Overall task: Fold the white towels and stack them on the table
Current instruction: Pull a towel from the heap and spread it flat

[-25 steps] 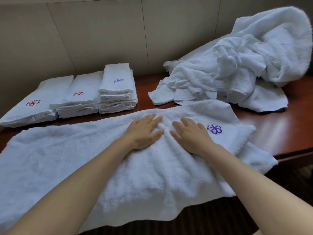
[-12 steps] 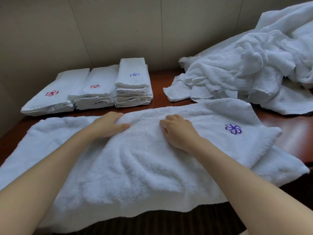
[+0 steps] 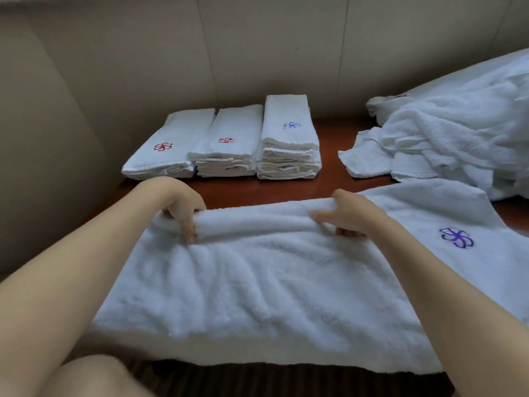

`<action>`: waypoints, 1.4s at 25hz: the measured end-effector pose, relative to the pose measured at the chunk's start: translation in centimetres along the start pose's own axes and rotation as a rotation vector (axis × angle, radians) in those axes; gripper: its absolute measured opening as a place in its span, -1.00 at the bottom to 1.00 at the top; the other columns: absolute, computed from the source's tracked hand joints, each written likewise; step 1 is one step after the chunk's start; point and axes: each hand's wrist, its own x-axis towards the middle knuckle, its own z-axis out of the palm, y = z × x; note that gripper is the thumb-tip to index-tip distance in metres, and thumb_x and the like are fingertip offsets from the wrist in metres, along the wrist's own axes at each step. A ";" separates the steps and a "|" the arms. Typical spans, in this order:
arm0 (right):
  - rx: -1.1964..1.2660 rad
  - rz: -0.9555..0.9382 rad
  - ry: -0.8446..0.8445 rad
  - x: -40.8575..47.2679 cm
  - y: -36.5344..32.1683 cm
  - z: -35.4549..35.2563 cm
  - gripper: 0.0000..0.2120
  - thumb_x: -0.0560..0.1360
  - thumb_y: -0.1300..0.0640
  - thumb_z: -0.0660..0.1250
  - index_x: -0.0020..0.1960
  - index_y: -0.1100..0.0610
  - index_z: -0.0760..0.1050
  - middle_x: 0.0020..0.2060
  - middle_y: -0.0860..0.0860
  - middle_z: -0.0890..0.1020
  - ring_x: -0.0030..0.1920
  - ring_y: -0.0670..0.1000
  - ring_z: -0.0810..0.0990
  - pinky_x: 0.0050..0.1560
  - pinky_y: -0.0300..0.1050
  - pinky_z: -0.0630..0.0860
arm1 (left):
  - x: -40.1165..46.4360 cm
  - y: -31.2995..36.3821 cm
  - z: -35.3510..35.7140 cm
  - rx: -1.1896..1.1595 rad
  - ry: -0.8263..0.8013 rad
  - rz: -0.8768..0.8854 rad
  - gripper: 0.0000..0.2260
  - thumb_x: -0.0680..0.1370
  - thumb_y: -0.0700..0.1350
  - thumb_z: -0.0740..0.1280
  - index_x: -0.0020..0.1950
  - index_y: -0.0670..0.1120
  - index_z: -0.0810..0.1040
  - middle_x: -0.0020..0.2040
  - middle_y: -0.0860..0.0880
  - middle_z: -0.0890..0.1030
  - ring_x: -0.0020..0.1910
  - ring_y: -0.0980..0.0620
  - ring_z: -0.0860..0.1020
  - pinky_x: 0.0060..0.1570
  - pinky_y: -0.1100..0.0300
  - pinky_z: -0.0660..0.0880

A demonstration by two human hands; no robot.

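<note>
A big white towel (image 3: 257, 287) with a purple flower mark lies spread across the near part of the brown table (image 3: 332, 179), its front edge hanging over. My left hand (image 3: 183, 209) grips the towel's far edge on the left. My right hand (image 3: 346, 214) grips the same bunched edge further right. Behind them stand three stacks of folded white towels (image 3: 226, 144); two bear red marks, the tallest a blue mark.
A heap of unfolded white towels (image 3: 452, 138) fills the table's right back corner against the beige wall. A strip of bare table separates the stacks from the spread towel. A knee shows at the bottom left.
Both hands left the flat middle of the towel, spread apart and took hold of its far edge, which is now bunched and lifted. The view swung left.
</note>
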 end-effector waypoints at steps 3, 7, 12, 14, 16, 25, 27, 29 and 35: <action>0.436 0.010 0.045 0.6 -0.1 0.2 -0.75 0.41 0.01 0.35 -0.11 0.21 0.46 -0.42 0.08 0.66 -0.43 0.06 0.60 -0.31 -0.09 0.56 | -0.7 -1.7 0.5 0.025 0.079 -0.051 -0.64 0.35 0.01 0.54 0.08 0.03 0.54 0.03 0.05 0.59 0.03 0.01 0.55 -0.10 0.22 0.50; 0.892 -0.038 0.461 1.0 -0.4 -0.5 -0.83 0.39 0.13 0.41 -0.09 0.15 0.48 -0.30 0.01 0.60 -0.19 0.11 0.60 -0.17 -0.02 0.52 | -2.4 -4.6 0.0 -0.208 0.725 -0.198 -0.83 0.46 -0.04 0.42 -0.03 -0.03 0.50 0.07 -0.10 0.58 0.07 -0.14 0.52 -0.13 0.14 0.34; 0.887 -0.343 0.770 -0.5 -3.2 -7.5 -0.84 0.47 0.12 0.39 -0.02 0.09 0.42 -0.24 -0.09 0.46 -0.20 -0.10 0.43 -0.23 -0.38 0.35 | -7.6 -6.1 -5.2 -0.239 1.374 -0.258 -0.87 0.51 -0.28 0.22 0.04 -0.16 0.45 0.02 -0.27 0.51 0.02 -0.27 0.50 0.01 -0.03 0.33; 0.796 -0.345 0.917 -2.1 -3.7 -9.5 -0.86 0.48 0.06 0.38 -0.03 0.06 0.47 -0.27 -0.15 0.45 -0.24 -0.14 0.42 -0.25 -0.39 0.32 | -10.0 -6.6 -6.4 -0.132 1.488 -0.247 -0.86 0.52 -0.25 0.24 0.05 -0.18 0.52 -0.01 -0.29 0.52 -0.01 -0.28 0.50 0.02 -0.04 0.32; 0.674 -0.315 0.964 -3.5 -3.2 -9.7 -0.80 0.47 0.00 0.37 -0.02 0.11 0.51 -0.25 -0.12 0.51 -0.17 -0.09 0.48 -0.13 -0.24 0.37 | -11.8 -7.2 -6.2 -0.016 1.368 -0.175 -0.86 0.50 -0.26 0.26 0.01 -0.19 0.57 -0.02 -0.28 0.54 0.00 -0.27 0.52 -0.02 -0.01 0.35; 0.168 0.089 -0.394 -13.3 0.7 -4.8 -0.60 0.51 -0.18 0.29 0.07 0.16 0.55 -0.34 0.09 0.67 -0.50 -0.03 0.54 -0.49 -0.31 0.41 | -12.1 -0.2 4.1 -0.404 -0.171 0.043 -0.83 0.55 0.05 0.33 0.09 0.06 0.62 -0.01 0.05 0.67 0.00 0.10 0.62 0.14 0.17 0.41; 0.266 -0.022 -0.049 -12.1 2.1 -4.6 -0.68 0.55 -0.03 0.30 0.11 0.21 0.56 -0.23 0.09 0.67 -0.32 0.01 0.60 -0.36 -0.20 0.48 | -11.0 2.8 3.4 -0.479 0.123 0.121 -0.80 0.57 -0.01 0.31 0.14 -0.01 0.61 0.00 0.02 0.66 -0.03 0.08 0.63 0.03 0.20 0.44; 0.129 -0.174 0.223 -11.6 2.9 -4.2 -0.68 0.54 0.03 0.31 0.23 0.17 0.53 0.09 0.09 0.63 0.07 0.06 0.58 0.02 -0.12 0.47 | -9.8 6.8 2.3 -0.332 0.414 0.191 -0.76 0.58 -0.11 0.25 0.21 -0.07 0.58 0.10 -0.01 0.61 0.06 0.02 0.59 0.01 0.23 0.42; -0.260 0.203 -0.167 -11.1 5.0 -4.6 -0.61 0.62 -0.11 0.05 -0.09 0.11 0.52 -0.32 0.00 0.70 -0.29 -0.01 0.58 -0.04 -0.15 0.46 | -6.1 17.5 1.2 -0.142 0.310 0.419 -0.83 0.59 -0.11 0.23 -0.02 -0.12 0.60 -0.03 -0.03 0.59 -0.12 0.02 0.58 -0.04 0.23 0.43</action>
